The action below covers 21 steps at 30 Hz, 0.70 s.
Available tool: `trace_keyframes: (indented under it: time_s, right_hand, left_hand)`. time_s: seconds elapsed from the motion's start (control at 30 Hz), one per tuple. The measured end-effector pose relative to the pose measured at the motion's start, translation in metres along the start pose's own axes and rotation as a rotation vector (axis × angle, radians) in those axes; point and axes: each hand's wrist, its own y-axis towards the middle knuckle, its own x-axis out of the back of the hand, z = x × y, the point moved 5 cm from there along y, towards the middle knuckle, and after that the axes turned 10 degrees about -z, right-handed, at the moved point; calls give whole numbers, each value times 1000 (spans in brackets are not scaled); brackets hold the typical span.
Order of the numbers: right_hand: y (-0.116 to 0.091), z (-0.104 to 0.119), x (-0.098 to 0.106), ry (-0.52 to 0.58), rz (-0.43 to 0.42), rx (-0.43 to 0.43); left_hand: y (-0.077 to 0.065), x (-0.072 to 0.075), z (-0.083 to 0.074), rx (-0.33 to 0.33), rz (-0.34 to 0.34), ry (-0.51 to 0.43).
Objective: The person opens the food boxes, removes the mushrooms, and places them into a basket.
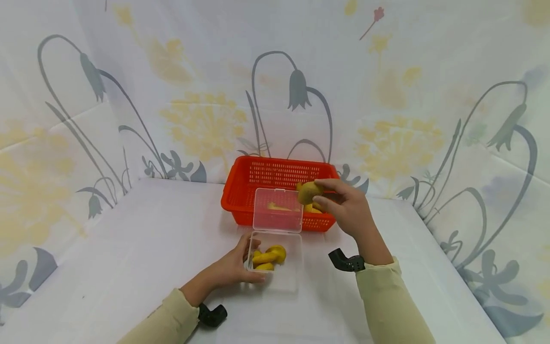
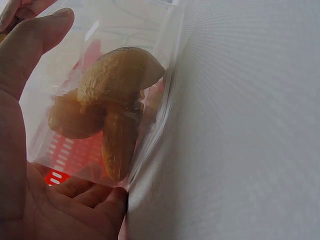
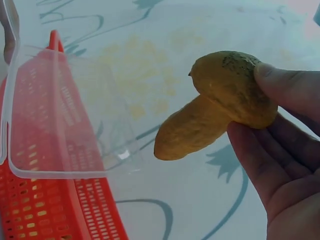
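Right hand (image 1: 345, 208) raised, pinching mushroom (image 1: 308, 191); left hand (image 1: 234, 265) steadies box (image 1: 275, 260)

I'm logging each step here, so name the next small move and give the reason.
Probably lower the right hand toward the clear plastic box. It pinches a yellow mushroom-shaped toy above the red perforated basket, while the left hand steadies the box, whose lid stands open, with similar toys already inside.

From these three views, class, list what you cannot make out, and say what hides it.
- Count of yellow pieces left in the red basket: head view, the clear box lid and the right hand cover them.
- Left hand fingers behind the box wall: head view.
- Piece count in the box: left wrist view, pieces overlap.
- Basket far side: right wrist view, cut off.
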Motion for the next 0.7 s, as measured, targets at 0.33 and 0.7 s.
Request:
trace_keyframes:
  time_s: [0.33,0.7]
  right_hand:
    - [15,-18,-1,-84,-53,-124]
    - [31,-36,-7,-89,-86,-298]
  left_hand:
    - [1,0,-1,-3,8,-6]
    - [1,0,0,-2,2,-6]
